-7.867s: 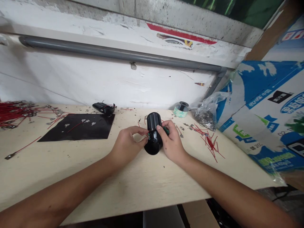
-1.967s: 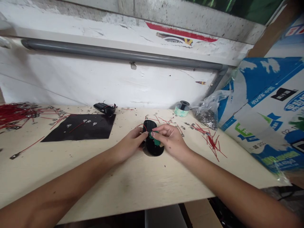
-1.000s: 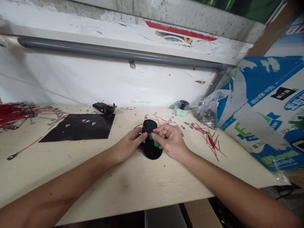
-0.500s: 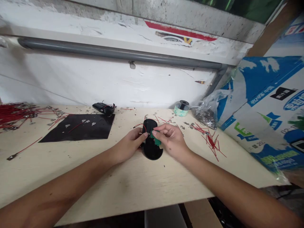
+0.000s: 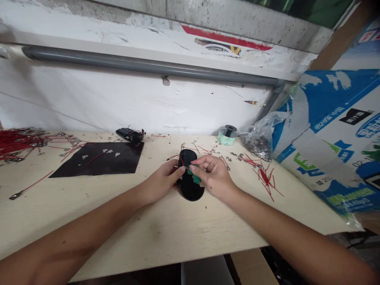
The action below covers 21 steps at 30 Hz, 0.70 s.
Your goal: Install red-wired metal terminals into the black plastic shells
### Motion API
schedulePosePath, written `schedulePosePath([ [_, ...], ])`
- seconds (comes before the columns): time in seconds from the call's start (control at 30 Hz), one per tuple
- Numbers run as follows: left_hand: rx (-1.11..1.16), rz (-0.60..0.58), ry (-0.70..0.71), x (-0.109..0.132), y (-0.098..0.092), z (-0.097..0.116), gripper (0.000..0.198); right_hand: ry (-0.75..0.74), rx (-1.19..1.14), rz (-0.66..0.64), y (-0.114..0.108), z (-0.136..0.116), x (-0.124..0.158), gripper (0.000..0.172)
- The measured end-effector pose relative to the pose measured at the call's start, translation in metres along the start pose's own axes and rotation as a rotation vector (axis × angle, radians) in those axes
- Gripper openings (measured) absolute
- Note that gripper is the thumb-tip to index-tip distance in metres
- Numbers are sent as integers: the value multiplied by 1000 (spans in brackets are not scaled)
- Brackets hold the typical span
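Observation:
A black plastic housing (image 5: pixel 190 189) lies on the wooden bench (image 5: pixel 166 233) between both hands. My left hand (image 5: pixel 162 183) grips its left side, thumb and fingers closed on the edge. My right hand (image 5: pixel 214 176) pinches a small green circuit board (image 5: pixel 194 177) against the housing's top. A thin red wire (image 5: pixel 175 157) loops out from the housing's far end.
A black mat (image 5: pixel 101 158) with small metal tabs lies at left, a second black housing (image 5: pixel 130 135) behind it. Red wires (image 5: pixel 18 140) pile at far left and scatter at right (image 5: pixel 263 176). A solder spool (image 5: pixel 226 135), a bag of metal parts (image 5: pixel 258 144) and printed cardboard boxes (image 5: pixel 332 134) stand right.
The housing, upright 7.9 s ago, now lies flat. Over the last second my right fingers shifted slightly on the green board; both hands stayed put.

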<state>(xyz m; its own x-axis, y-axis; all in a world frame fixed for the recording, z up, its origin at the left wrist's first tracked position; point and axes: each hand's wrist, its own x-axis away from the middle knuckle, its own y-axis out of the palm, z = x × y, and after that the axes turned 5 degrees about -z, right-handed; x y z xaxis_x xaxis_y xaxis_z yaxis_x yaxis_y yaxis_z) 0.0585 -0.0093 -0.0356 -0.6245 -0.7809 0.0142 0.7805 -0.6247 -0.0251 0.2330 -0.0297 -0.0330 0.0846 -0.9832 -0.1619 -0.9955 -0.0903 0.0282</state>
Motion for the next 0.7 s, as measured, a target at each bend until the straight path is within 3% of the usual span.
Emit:
schedulePosePath([
  [0.27, 112, 2, 17, -2, -4, -11, 36, -51, -1, 12, -3, 3, -2, 39],
  [0.7, 102, -56, 25, 1, -3, -4, 42, -77, 66, 41, 3, 2, 2, 37],
])
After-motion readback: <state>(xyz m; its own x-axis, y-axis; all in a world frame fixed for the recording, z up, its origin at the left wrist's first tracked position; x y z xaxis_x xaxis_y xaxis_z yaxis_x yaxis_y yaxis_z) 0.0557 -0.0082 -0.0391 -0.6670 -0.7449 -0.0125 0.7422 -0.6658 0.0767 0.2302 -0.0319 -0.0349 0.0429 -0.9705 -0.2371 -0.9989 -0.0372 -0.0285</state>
